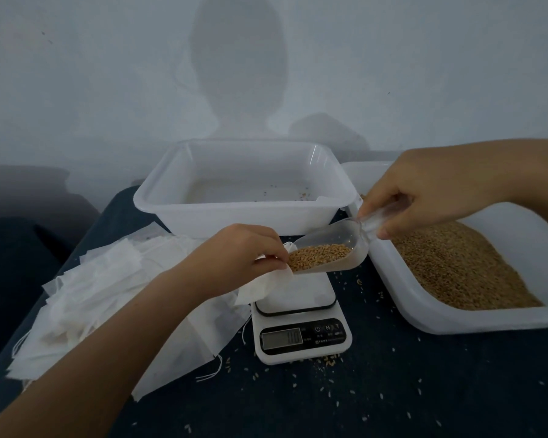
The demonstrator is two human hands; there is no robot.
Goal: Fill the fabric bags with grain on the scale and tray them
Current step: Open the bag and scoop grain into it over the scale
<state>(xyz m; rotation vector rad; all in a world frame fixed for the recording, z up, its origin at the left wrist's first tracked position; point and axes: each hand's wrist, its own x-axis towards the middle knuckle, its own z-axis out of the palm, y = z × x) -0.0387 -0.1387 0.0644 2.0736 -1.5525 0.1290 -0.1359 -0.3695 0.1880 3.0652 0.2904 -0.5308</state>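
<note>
Left hand (250, 248) fingers pinch the limp fabric bag (266, 284) open at its rim above the scale (301, 324); right hand (431, 191) fingers clamp the stiff scoop (332, 251) handle, grain loose, spill-prone.

- A white fabric bag (268, 284) hangs open-mouthed above the scale (301, 324).
- A clear scoop (329, 251) of golden grain (318, 256) tilts into its mouth.
- Spare bags (108, 298) lie piled left.
- The white tray (234, 213) sits behind; grain bin (475, 317) at right.

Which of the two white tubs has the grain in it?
The tub on the right, under the right hand; the far tub holds only stray kernels.
</note>
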